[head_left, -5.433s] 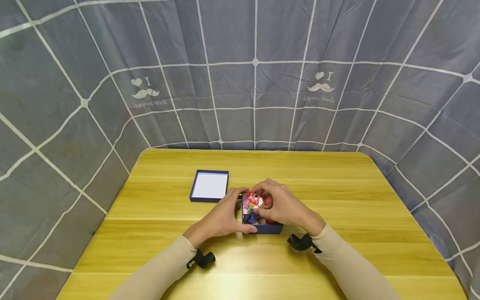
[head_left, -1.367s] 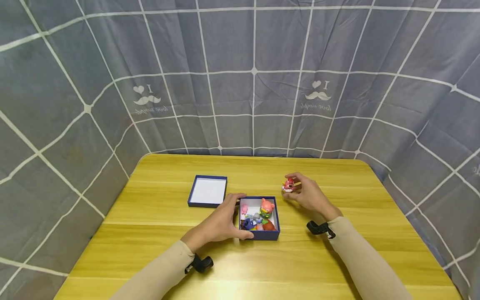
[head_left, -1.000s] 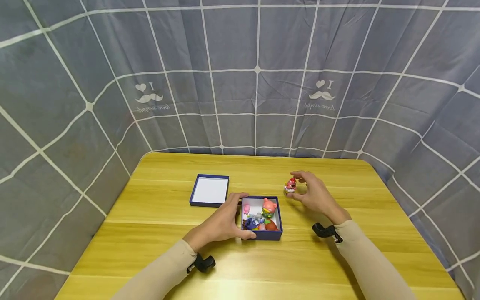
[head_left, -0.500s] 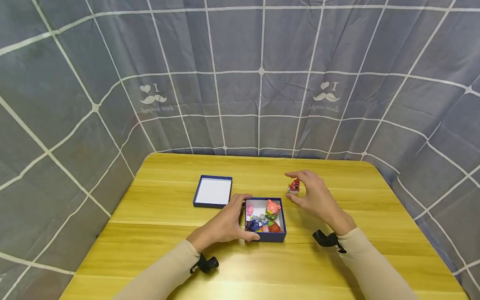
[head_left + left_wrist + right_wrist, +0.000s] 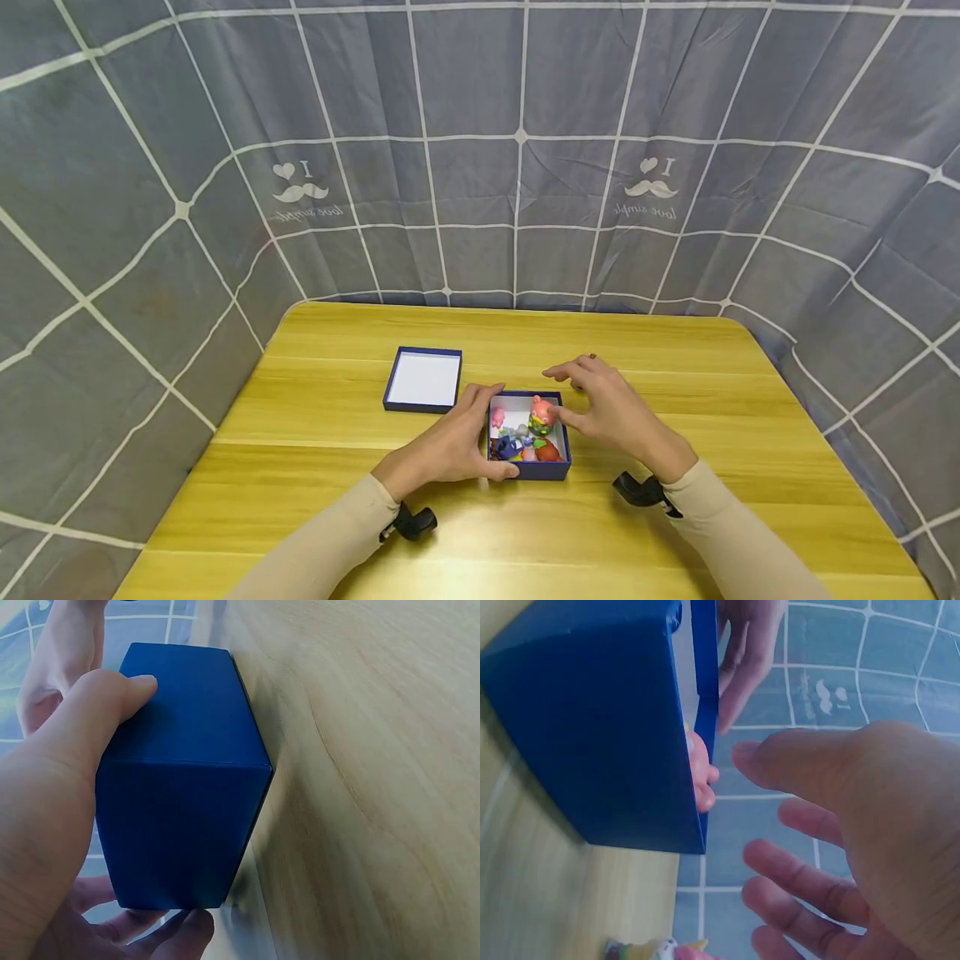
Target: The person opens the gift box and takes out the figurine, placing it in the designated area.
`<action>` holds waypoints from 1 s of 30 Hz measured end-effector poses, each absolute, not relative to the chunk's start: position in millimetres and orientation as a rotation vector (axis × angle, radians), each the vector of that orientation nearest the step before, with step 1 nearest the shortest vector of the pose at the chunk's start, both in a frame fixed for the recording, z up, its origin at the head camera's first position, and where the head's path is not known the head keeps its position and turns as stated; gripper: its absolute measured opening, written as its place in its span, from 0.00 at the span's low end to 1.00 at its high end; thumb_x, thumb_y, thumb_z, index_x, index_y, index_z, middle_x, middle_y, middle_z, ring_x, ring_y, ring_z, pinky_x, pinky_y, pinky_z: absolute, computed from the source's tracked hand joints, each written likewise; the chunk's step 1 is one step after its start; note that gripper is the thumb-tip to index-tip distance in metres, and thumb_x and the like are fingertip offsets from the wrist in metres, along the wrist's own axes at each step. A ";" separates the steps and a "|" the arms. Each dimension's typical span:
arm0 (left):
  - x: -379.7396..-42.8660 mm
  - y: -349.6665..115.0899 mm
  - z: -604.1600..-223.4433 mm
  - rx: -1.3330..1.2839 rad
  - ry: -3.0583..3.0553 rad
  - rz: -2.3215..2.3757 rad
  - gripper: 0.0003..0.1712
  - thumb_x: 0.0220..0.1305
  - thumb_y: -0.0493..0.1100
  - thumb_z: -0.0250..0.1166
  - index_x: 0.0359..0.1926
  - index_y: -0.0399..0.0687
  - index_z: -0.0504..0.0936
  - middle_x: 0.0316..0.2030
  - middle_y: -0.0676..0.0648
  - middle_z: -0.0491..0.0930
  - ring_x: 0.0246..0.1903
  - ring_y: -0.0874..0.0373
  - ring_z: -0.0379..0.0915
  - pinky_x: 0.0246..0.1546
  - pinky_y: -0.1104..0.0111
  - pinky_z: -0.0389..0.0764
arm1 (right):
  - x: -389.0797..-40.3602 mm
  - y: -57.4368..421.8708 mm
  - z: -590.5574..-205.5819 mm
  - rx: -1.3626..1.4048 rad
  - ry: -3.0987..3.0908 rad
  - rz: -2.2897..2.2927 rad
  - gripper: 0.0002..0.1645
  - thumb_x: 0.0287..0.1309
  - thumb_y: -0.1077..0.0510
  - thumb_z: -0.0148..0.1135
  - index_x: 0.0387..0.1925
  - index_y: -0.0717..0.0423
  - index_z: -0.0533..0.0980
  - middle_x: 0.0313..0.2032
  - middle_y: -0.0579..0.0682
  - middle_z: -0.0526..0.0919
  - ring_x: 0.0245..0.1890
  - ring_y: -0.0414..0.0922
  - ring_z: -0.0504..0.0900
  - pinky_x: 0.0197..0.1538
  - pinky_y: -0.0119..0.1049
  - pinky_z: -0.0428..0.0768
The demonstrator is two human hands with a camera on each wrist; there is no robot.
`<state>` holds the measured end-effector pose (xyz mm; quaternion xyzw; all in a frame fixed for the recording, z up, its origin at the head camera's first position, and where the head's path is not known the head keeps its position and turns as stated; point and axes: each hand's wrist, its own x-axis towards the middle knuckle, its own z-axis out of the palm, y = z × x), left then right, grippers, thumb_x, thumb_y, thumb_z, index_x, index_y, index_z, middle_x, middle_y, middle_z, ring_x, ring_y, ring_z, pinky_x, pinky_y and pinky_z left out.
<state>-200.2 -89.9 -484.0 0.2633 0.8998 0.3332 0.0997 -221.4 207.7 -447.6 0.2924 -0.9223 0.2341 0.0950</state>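
My left hand (image 5: 442, 446) holds the blue open-topped box (image 5: 536, 472) from its left side, thumb on the near wall and fingers on the far wall. Inside lie several small toy figurines: a pink-headed one (image 5: 542, 410) in the far right corner, a small pink one (image 5: 498, 416), a dark blue one (image 5: 508, 449) and a reddish-brown one (image 5: 548, 451). My right hand (image 5: 615, 412), fingers spread and holding nothing, hovers at the box's right edge, thumb close to the pink-headed figurine. Mostly hidden behind this hand, a red-topped figurine (image 5: 592, 357) stands on the table.
A shallow blue lid (image 5: 423, 380) with a white inside lies on the table (image 5: 337, 400), just beyond the left hand. Grey curtain (image 5: 480, 183) with white lines surrounds the table's back and sides. Each wrist wears a black camera mount (image 5: 414, 522).
My right hand has lifted the red-topped figurine out of the box, set it down on the table to the right and let go, then moved left to the box. The left hand keeps its hold.
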 end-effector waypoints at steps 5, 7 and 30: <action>-200.1 -86.5 -484.4 0.784 2.685 0.942 0.78 0.61 0.73 0.85 0.96 0.46 0.52 0.84 0.36 0.66 0.69 0.46 0.82 0.73 0.47 0.87 | -219.8 204.4 -451.1 0.907 -2.763 0.641 0.29 0.67 0.54 0.88 0.66 0.53 0.89 0.55 0.53 0.92 0.49 0.54 0.90 0.54 0.53 0.91; -199.6 -83.5 -484.1 0.779 2.706 0.920 0.79 0.61 0.76 0.84 0.97 0.48 0.51 0.85 0.36 0.65 0.69 0.46 0.82 0.71 0.48 0.89 | -220.2 203.5 -452.5 0.915 -2.771 0.608 0.28 0.67 0.52 0.88 0.65 0.52 0.89 0.55 0.52 0.92 0.49 0.53 0.89 0.54 0.53 0.91; -191.0 -72.0 -496.1 0.715 2.793 0.768 0.81 0.64 0.85 0.76 0.98 0.54 0.42 0.88 0.33 0.60 0.73 0.40 0.79 0.64 0.42 0.91 | -220.5 194.5 -458.9 0.933 -2.813 0.462 0.29 0.65 0.48 0.90 0.62 0.52 0.89 0.52 0.50 0.93 0.51 0.52 0.90 0.58 0.58 0.91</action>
